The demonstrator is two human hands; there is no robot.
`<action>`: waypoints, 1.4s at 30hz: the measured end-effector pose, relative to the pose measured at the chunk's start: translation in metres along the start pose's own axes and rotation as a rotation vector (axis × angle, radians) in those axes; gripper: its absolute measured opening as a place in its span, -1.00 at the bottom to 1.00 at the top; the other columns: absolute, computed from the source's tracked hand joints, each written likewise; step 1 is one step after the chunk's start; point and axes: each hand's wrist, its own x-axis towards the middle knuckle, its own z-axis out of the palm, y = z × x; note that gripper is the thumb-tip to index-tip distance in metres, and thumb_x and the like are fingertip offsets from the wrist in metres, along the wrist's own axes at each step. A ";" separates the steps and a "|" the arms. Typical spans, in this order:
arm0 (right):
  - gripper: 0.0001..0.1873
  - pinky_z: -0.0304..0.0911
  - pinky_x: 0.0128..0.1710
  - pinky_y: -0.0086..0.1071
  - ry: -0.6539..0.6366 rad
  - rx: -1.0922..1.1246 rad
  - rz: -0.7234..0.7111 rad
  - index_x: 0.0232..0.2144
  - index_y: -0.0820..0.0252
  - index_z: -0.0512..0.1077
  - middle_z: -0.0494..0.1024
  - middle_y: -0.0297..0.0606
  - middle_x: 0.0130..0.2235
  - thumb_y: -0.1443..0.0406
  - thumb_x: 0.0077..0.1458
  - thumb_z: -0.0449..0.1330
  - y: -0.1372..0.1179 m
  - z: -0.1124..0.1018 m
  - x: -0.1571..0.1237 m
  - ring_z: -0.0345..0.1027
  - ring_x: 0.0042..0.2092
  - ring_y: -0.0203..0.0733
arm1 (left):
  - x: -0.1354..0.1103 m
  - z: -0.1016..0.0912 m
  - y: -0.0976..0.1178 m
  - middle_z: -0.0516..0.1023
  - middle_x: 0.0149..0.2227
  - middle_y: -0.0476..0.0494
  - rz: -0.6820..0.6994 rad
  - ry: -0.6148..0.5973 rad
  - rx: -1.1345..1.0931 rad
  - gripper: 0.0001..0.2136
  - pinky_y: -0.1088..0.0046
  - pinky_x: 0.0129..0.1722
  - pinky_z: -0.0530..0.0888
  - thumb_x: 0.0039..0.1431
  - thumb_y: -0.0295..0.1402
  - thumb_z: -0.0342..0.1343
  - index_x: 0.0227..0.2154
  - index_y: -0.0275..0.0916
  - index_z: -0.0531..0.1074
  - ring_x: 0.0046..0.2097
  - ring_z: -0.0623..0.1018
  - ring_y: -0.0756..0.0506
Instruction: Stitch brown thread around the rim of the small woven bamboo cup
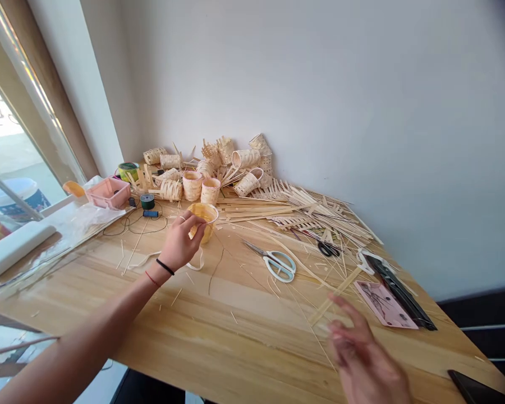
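Observation:
My left hand (182, 242) is closed, its thumb and fingers pinching the near side of a small yellowish cup-shaped basket (207, 212) with a pale rim. The fingers hide part of that basket. A dark thread (217, 270) hangs in a curve on the table beside it, and a whitish strip (197, 264) lies under the left wrist. My right hand (364, 350) is raised over the front right of the table, smeared by motion. Its index finger points forward and the others look bent; whether they hold anything is unclear. Scissors (281, 265) with light blue handles lie between the hands.
Woven baskets (192, 185) and bamboo strips (315, 207) crowd the back by the wall. On the left are a pink bin (109, 192) and a green thread spool (147, 201). Black scissors (328, 248), a pink card (385, 304) and a phone (482, 387) lie right.

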 end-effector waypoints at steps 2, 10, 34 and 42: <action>-0.74 0.10 -0.61 -0.44 -0.056 0.225 0.075 -0.43 0.03 0.61 0.55 -0.14 0.21 0.03 0.08 0.48 -0.012 0.004 0.036 0.08 -0.55 -0.46 | 0.007 0.001 -0.003 0.57 -0.28 -0.09 0.028 -0.011 0.017 -0.86 0.43 -0.25 0.44 0.36 -0.35 0.10 -0.30 -0.19 0.53 -0.26 0.52 -0.06; -0.52 -0.18 -0.57 -0.39 -0.224 0.336 0.087 -0.52 0.14 0.46 0.61 -0.26 -0.49 -0.04 -0.08 0.56 -0.027 0.041 0.135 -0.14 -0.59 -0.44 | 0.014 -0.006 -0.018 0.53 -0.33 -0.05 0.109 0.005 0.055 -0.87 0.47 -0.30 0.41 0.38 -0.37 0.09 -0.28 -0.21 0.52 -0.34 0.44 -0.02; -0.24 -0.06 -0.61 -0.49 0.204 0.133 0.149 -0.59 0.18 0.40 0.46 -0.39 -0.59 -0.25 -0.53 0.59 0.015 -0.006 0.160 0.08 -0.61 -0.44 | 0.019 -0.025 -0.032 0.49 -0.37 -0.02 0.015 0.101 0.206 -0.86 0.48 -0.34 0.38 0.32 -0.30 0.14 -0.31 -0.23 0.54 -0.41 0.40 0.02; -0.23 0.07 -0.58 -0.45 0.295 0.223 0.115 -0.55 0.15 0.36 0.41 -0.44 -0.61 -0.19 -0.58 0.63 0.020 -0.013 0.164 0.19 -0.56 -0.36 | 0.019 -0.024 -0.028 0.53 -0.36 -0.06 0.028 0.071 0.210 -0.84 0.46 -0.32 0.39 0.32 -0.29 0.13 -0.30 -0.23 0.55 -0.40 0.40 0.00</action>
